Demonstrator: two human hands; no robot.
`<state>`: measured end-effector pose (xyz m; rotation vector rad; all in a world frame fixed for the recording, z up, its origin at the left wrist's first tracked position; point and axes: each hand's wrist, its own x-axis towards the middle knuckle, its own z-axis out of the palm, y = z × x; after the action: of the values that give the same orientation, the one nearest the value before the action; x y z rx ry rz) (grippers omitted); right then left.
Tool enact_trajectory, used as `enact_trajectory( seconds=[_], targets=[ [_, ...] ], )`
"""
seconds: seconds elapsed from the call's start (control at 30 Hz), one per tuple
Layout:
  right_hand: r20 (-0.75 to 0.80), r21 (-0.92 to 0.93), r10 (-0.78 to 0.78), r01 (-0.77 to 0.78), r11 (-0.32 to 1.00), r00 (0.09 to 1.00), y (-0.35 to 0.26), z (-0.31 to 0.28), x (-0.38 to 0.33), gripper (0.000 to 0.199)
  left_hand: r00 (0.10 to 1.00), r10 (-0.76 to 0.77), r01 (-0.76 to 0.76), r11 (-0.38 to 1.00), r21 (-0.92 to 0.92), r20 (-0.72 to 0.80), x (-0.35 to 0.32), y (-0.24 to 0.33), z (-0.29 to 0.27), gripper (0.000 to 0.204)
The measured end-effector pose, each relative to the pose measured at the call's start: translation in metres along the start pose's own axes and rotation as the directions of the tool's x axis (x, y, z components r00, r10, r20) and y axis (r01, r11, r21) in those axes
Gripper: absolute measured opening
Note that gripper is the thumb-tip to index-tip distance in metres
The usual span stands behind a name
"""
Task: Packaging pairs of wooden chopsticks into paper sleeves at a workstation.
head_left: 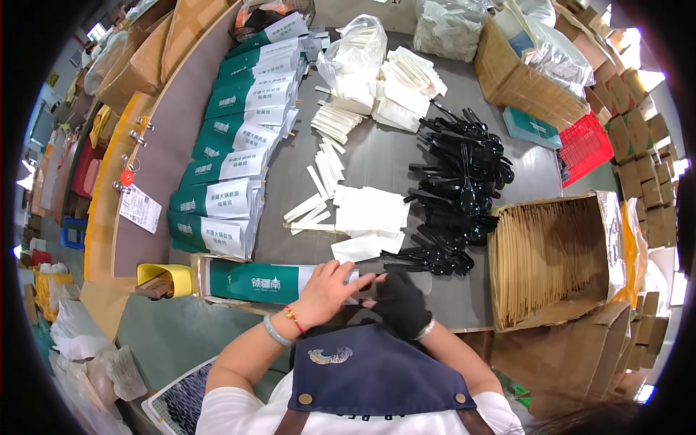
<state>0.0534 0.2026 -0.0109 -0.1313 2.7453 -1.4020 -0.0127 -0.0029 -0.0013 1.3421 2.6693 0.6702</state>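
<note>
My bare left hand (325,291), with a red cord and a pale bangle at the wrist, lies over the right end of a green-and-white printed sleeve (250,281) at the table's front edge. Its fingers are spread toward the right. Close beside it is my right hand (400,303) in a black glove with bare fingertips. That hand's fingers are curled, and the fingertips of both hands nearly meet. Whatever lies between them is too small to make out. Just beyond are white paper napkins (371,210) and a heap of black plastic spoons (464,170).
Stacked green-and-white sleeves (217,170) line the left side. White paper-wrapped sticks (337,123) and a clear plastic bag (357,54) lie farther back. On the right stand a carton of thin wooden sticks (551,257) and a red basket (586,148). A yellow container (165,279) sits front left.
</note>
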Motion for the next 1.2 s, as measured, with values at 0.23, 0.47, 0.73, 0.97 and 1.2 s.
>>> enact_trajectory(
  seconds=[0.23, 0.47, 0.73, 0.97, 1.2],
  targets=[
    [0.137, -0.489, -0.058, 0.119, 0.864, 0.989, -0.006, -0.036, 0.009, 0.070, 0.930, 0.059, -0.077, 0.996, 0.036, 0.363, 0.025, 0.006, -0.052, 0.037],
    [-0.133, -0.500, -0.006, -0.062, 0.864, 0.991, -0.006, -0.085, -0.002, 0.062, 1.000, -0.021, 0.025, 0.959, 0.282, -0.017, 0.011, -0.086, -0.127, 0.033],
    [0.016, -0.580, 0.033, -0.018, 0.814, 0.999, -0.021, -0.062, -0.001, 0.062, 0.759, -0.607, 0.611, 0.789, -0.062, -0.237, -0.044, -0.021, 0.020, 0.093],
    [0.176, -0.517, 0.054, 0.046, 0.855, 0.983, -0.019, -0.048, 0.006, 0.063, 0.725, -0.670, 0.625, 0.738, -0.254, -0.163, -0.050, -0.026, 0.019, 0.098],
    [0.136, -0.298, -0.215, 0.248, 0.922, 0.967, -0.021, 0.011, 0.031, 0.057, 0.816, -0.557, 0.519, 0.824, -0.228, -0.154, -0.031, -0.036, -0.001, 0.077]
  ],
)
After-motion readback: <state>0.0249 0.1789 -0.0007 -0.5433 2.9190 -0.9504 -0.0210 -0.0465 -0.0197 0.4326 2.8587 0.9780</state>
